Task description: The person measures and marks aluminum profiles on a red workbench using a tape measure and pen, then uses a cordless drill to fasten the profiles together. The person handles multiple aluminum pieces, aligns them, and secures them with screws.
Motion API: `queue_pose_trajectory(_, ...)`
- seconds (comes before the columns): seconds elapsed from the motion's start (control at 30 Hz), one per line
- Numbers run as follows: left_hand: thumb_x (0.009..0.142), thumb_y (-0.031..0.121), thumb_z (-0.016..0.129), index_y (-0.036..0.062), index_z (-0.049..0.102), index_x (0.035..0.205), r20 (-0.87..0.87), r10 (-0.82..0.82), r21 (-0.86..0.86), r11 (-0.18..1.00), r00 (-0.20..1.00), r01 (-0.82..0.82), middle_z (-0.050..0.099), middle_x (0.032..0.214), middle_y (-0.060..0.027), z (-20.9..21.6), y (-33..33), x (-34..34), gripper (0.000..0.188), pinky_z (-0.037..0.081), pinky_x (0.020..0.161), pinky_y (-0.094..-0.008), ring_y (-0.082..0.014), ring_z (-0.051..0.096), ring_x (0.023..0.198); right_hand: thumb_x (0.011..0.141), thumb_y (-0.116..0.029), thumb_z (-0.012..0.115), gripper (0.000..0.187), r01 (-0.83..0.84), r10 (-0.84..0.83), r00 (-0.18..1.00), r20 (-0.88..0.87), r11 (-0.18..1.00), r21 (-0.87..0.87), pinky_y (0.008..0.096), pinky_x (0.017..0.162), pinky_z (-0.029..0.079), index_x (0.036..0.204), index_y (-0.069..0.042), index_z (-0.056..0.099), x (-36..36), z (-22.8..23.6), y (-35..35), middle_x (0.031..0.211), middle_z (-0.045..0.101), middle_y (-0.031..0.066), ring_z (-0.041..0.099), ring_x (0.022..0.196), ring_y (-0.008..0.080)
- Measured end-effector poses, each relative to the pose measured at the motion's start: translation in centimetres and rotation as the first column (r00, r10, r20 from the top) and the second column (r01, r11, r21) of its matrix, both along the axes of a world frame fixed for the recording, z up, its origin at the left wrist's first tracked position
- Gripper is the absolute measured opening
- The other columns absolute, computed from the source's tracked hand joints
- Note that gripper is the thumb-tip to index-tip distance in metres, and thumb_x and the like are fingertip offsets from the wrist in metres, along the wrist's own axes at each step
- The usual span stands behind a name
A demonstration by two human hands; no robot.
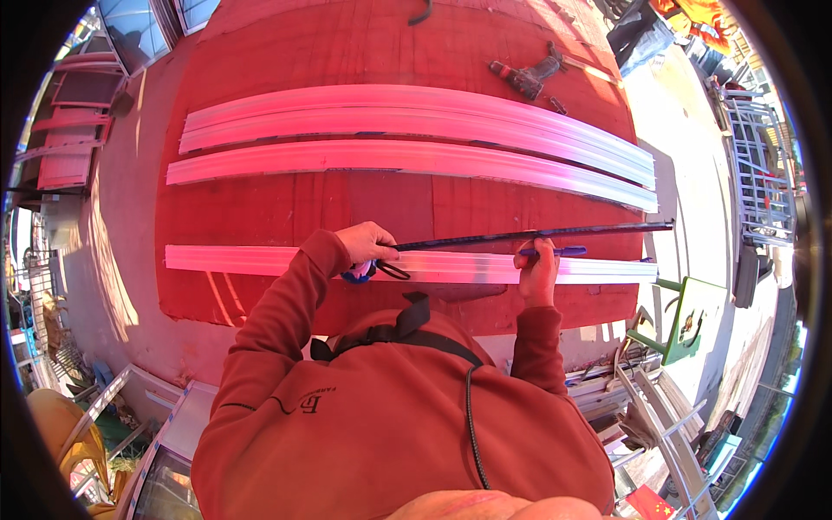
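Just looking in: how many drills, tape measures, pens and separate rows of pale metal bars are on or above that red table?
Power drill: 1
Tape measure, in the left hand: 1
Blue pen, in the right hand: 1
Rows of metal bars: 3
Total: 6

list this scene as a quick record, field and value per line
left hand: holds a partly hidden blue-and-white object, possibly a tape measure
right hand: holds a blue pen close to the dark strip
strip position: from the left hand rightward, past the right hand
work surface: red-covered table
metal profiles: three rows lying crosswise, the nearest under the hands
power tool: drill on its side, far right of table
right of table: green stool
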State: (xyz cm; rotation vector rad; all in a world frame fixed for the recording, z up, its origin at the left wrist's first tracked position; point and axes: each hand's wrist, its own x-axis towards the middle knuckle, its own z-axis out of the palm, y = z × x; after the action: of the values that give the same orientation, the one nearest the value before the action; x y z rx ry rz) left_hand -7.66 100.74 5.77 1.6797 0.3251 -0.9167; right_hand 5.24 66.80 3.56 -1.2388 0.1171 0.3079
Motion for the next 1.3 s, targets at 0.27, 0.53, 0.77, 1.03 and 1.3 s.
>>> queue_pose_trajectory(0.27, 0.092, 0.029, 0.066, 0.0002, 0.074, 0.093, 0.359, 0.01, 0.363, 0.92, 0.933, -0.15, 0.073, 0.083, -0.0119, -4.6, 1.9, -2.2, 0.03, 0.053, 0.069, -0.0386, -0.023, 0.068, 0.073, 0.099, -0.02, 0.054, 0.024, -0.207, 0.197, 0.978, -0.064, 0.947, -0.246, 0.0211, 0.049, 0.038, 0.107, 0.0, 0.065, -4.6, 0.2, -0.2, 0.071, 0.062, 0.0041, 0.05, 0.054, 0.0063)
queue_pose_trajectory(0.53, 0.088, 0.03, 0.069, 0.0104, 0.073, 0.097, 0.24, -0.503, 0.924, 0.381, 0.831, -0.036, 0.071, 0.1, -0.012, -8.8, 4.4, 0.3, 0.022, 0.051, 0.085, -0.0448, -0.0314, 0.066, 0.099, 0.101, -0.014, 0.057, 0.025, -0.245, 0.237, 0.97, -0.06, 0.925, -0.29, 0.0213, 0.055, 0.045, 0.123, -0.002, 0.062, -9.1, -0.5, -2.8, 0.084, 0.071, 0.008, 0.062, 0.065, 0.0088)
queue_pose_trajectory(0.77, 0.082, 0.027, 0.076, 0.0083, 0.043, 0.145, 0.592, -0.407, 0.802, 0.378, 0.696, -0.462, 0.051, 0.142, -0.016, -11.7, 4.3, -0.2, 0.074, 0.039, 0.111, -0.0428, -0.0331, 0.047, 0.133, 0.098, -0.006, 0.048, 0.021, -0.236, 0.237, 0.971, -0.037, 0.917, -0.322, 0.0222, 0.06, 0.049, 0.115, -0.003, 0.06, -14.1, -0.9, -2.6, 0.087, 0.071, 0.0078, 0.063, 0.068, 0.01)
queue_pose_trajectory(1.03, 0.074, 0.031, 0.079, 0.0054, 0.044, 0.141, 0.53, -0.586, 0.777, 0.625, 0.612, -0.074, 0.059, 0.127, -0.0169, -10.7, -5.1, -5.8, 0.08, 0.04, 0.105, -0.0419, -0.0317, 0.056, 0.121, 0.092, -0.003, 0.052, 0.023, -0.265, 0.326, 0.944, 0.059, 0.851, -0.453, 0.0266, 0.072, 0.054, 0.114, -0.002, 0.056, -16.5, -1.9, -1.4, 0.089, 0.07, 0.0073, 0.064, 0.079, 0.0115)
queue_pose_trajectory(1.3, 0.073, 0.021, 0.073, 0.0093, 0.053, 0.124, 0.619, -0.459, 0.705, 0.682, 0.638, -0.193, 0.062, 0.117, -0.0105, -11.6, -9.8, -5.1, 0.056, 0.043, 0.097, -0.0417, -0.028, 0.058, 0.113, 0.094, -0.002, 0.054, 0.015, -0.142, 0.284, 0.934, 0.218, 0.853, -0.503, 0.0261, 0.074, 0.051, 0.109, -0.001, 0.057, -10.3, -0.7, -1.6, 0.084, 0.068, 0.0052, 0.061, 0.079, 0.0094)
